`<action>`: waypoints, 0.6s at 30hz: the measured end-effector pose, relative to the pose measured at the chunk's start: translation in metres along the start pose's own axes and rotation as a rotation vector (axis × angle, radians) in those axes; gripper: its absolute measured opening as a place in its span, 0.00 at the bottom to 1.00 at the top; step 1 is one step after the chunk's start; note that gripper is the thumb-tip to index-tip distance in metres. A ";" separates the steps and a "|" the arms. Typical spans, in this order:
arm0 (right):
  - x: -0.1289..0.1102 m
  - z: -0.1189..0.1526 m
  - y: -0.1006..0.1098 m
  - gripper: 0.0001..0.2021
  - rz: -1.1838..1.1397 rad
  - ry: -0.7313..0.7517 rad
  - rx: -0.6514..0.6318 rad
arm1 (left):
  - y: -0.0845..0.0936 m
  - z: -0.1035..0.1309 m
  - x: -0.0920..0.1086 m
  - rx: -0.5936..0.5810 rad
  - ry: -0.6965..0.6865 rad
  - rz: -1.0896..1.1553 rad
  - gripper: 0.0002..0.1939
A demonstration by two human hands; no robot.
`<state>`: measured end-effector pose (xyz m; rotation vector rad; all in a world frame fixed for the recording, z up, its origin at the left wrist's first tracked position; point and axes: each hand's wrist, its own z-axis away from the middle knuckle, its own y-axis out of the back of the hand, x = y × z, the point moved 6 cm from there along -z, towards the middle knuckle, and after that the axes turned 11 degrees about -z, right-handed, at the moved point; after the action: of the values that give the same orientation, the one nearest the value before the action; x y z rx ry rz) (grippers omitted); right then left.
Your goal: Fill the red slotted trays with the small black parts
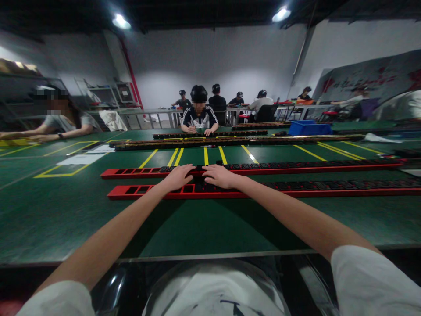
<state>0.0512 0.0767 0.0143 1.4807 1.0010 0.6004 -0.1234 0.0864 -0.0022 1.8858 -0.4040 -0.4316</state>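
Note:
Two long red trays lie crosswise on the green table, one behind the other. The far tray [113, 174] has open square slots at its left end and black square pieces [245, 166] along the rest. The near tray [120, 193] is filled alike, with open slots at the left. My left hand [178, 177] rests over the far tray, fingertips on its black pieces. Just right of it, my right hand [219, 176] reaches to the same tray, its fingers stretched and somewhat apart. Whatever small part may lie beneath the fingertips is hidden.
Long dark strips [230, 141] lie across the table beyond the trays. A blue bin [310, 127] stands at the back right, white papers [82, 159] lie at the left. One person sits opposite, another at the left; several sit farther back.

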 end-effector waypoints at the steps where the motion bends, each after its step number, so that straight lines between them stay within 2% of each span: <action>1: -0.001 0.000 0.000 0.22 0.001 0.005 -0.002 | -0.001 0.000 -0.001 0.000 -0.001 0.000 0.27; 18: 0.001 -0.001 0.002 0.17 -0.027 0.022 0.049 | -0.001 -0.001 -0.002 0.015 0.011 0.020 0.27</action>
<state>0.0510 0.0782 0.0161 1.5037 1.0578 0.5782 -0.1246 0.0887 -0.0028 1.8968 -0.4191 -0.4055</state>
